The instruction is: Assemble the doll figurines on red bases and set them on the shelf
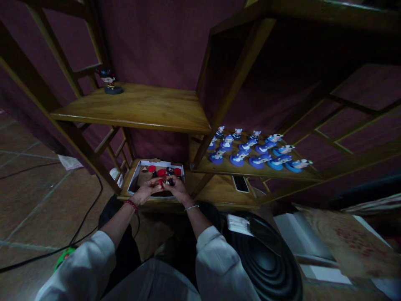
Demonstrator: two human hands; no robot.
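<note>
Both my hands meet over a shallow white box on the lower shelf. Between them is a small figurine with a black head and a red base. My left hand has its fingers closed at the red base. My right hand grips the dark head from the other side. Inside the box, behind my hands, lie several more figurines with red bases, among them a red base at the right end. My fingers hide part of the held figurine.
One dark-haired figurine stands on the upper left shelf. Rows of blue and purple figurines occupy the right shelf. A phone lies below them. A black round stool and cardboard are at my right; a black cable crosses the floor.
</note>
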